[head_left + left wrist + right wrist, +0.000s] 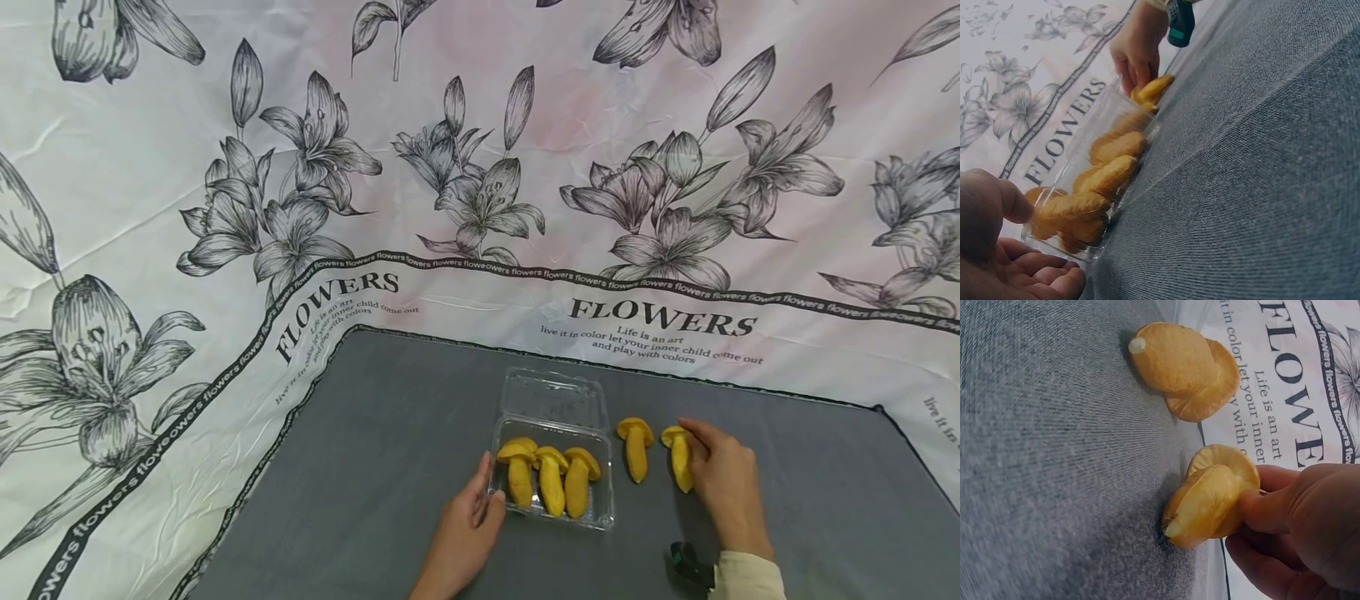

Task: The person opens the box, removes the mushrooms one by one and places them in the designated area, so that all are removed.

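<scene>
A clear plastic clamshell box (555,521) stands on the grey cloth, its lid (553,398) folded back behind it. Three yellow mushrooms (552,483) lie side by side in the box, caps toward the lid. My left hand (467,525) holds the box by its left wall, thumb at the near corner, fingers along the outside. To the right of the box a loose yellow mushroom (636,450) rests on the cloth. Farther right, my right hand (723,483) pinches another yellow mushroom (1207,497) near its cap between thumb and fingers; its stem end is close over the cloth.
Grey cloth (360,467) covers the work surface, with a dark printed border at its back and left edges. White fabric (480,292) with flower drawings and lettering rises behind. A dark strap with a device (690,565) sits at my right wrist.
</scene>
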The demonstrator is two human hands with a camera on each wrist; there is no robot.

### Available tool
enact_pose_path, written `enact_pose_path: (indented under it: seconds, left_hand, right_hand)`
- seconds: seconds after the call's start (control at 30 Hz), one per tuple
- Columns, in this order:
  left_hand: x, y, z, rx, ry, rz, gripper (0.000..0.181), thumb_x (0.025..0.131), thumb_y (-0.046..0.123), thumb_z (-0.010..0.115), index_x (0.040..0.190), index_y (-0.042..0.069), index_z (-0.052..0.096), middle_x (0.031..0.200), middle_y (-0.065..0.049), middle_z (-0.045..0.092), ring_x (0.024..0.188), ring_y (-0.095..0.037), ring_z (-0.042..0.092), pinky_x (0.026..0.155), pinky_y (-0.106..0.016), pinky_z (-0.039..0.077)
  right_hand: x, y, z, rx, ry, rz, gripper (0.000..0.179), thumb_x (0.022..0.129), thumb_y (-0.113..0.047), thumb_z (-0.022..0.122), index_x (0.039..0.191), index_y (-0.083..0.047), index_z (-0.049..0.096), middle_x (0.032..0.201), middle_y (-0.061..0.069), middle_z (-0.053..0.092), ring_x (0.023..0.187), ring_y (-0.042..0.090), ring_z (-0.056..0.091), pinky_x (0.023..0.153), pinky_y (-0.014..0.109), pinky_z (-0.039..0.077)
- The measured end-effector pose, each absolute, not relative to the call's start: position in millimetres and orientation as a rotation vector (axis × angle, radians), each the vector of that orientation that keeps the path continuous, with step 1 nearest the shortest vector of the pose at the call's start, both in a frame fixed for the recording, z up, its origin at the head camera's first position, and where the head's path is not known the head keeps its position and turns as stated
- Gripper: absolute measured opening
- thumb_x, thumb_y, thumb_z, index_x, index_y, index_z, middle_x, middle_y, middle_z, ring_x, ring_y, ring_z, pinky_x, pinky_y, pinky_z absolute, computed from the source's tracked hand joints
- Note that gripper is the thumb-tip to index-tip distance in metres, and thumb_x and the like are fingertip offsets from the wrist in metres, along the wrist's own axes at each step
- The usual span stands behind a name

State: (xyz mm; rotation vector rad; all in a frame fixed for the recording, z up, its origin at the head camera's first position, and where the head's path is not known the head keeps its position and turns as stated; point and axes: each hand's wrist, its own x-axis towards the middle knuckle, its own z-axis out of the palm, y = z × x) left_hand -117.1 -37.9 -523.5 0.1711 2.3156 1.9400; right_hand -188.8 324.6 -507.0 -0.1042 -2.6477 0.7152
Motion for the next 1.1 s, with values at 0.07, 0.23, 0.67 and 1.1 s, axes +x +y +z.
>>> enact_pose_path:
  seconds: [0.07,0.23,0.67,1.1]
  left_hand:
    - [-116.9,-38.2,-523.5,0.177,2.309,1.947,0.066,0.112,0.028,0.056,0.166,0.005,0.027,0.168,-0.016,0.034,0.154,-0.032,0.035,0.120,-0.051,0.040]
    - [-116.6,-38.7,-524.0,0.177,2.298,1.954,0.066,0.112,0.029,0.056,0.167,0.006,0.026,0.168,-0.016,0.033,0.154,-0.033,0.034,0.120,-0.050,0.040]
    - [-116.2,-39.6,-523.2,0.154,2.279,1.955,0.066,0.112,0.028,0.056,0.167,0.006,0.027,0.169,-0.016,0.033,0.154,-0.034,0.034,0.120,-0.050,0.041]
    - [-114.5,-39.1,-520.9,0.171,2.316,1.932,0.067,0.112,0.029,0.056,0.166,0.003,0.027,0.167,-0.018,0.034,0.153,-0.034,0.036,0.120,-0.051,0.039]
  right_hand:
    - [-188.4,325.1,-505.5,-0.120,-2.653,0.717,0.026,0.103,0.000,0.064,0.127,0.001,0.074,0.110,0.030,0.075,0.075,0.038,0.069,0.058,0.042,0.054]
    - [-188.1,325.7,-502.1,-0.182,-2.681,0.733,0.027,0.104,-0.003,0.064,0.130,0.001,0.072,0.110,0.029,0.075,0.078,0.038,0.071,0.057,0.043,0.055]
    - [-183.2,321.6,-491.2,-0.286,-2.632,0.778,0.030,0.107,-0.011,0.062,0.133,0.000,0.072,0.120,0.029,0.073,0.103,0.047,0.072,0.077,0.062,0.062]
    - [-173.6,312.4,-475.4,-0.272,-2.595,0.817,0.033,0.109,-0.014,0.060,0.139,-0.003,0.069,0.127,0.026,0.072,0.113,0.047,0.071,0.090,0.062,0.061]
